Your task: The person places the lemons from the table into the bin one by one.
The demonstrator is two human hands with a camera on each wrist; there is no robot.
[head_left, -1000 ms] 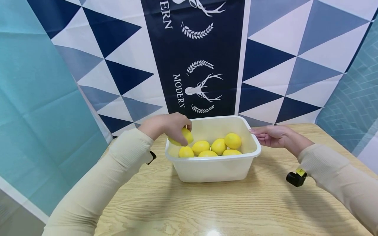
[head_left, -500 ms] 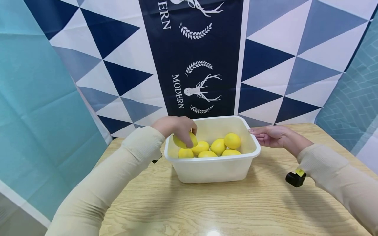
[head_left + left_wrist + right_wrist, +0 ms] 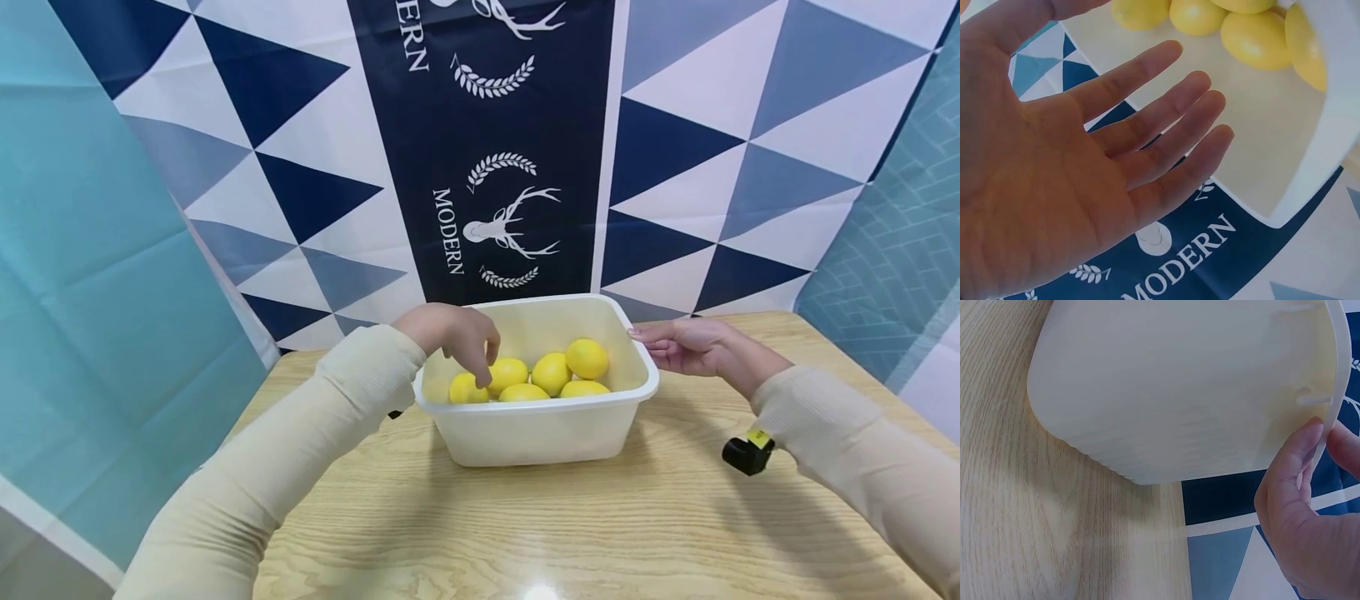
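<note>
Several yellow lemons (image 3: 551,374) lie together inside a white plastic basin (image 3: 534,433) on the table. Over the basin's left end hangs my left hand (image 3: 467,340), holding nothing. Its fingers are spread and nearly straight in the left wrist view, where the palm (image 3: 1054,181) faces the camera and lemons (image 3: 1257,40) show beyond the fingertips. At the opposite end, my right hand (image 3: 693,345) pinches the basin's right rim. In the right wrist view that hand (image 3: 1304,512) has its thumb on one side of the rim (image 3: 1340,362) and curled fingers under the other.
A wooden table (image 3: 600,533) bears the basin near its back edge. Close behind it hangs a patterned cloth (image 3: 517,150) with triangles and deer heads. Teal cloth (image 3: 112,292) hangs at the left. A small black wrist camera (image 3: 748,455) sits under my right sleeve.
My left hand has moved right and down over the basin with a lemon, then let it go inside. My right hand stays on the rim.
</note>
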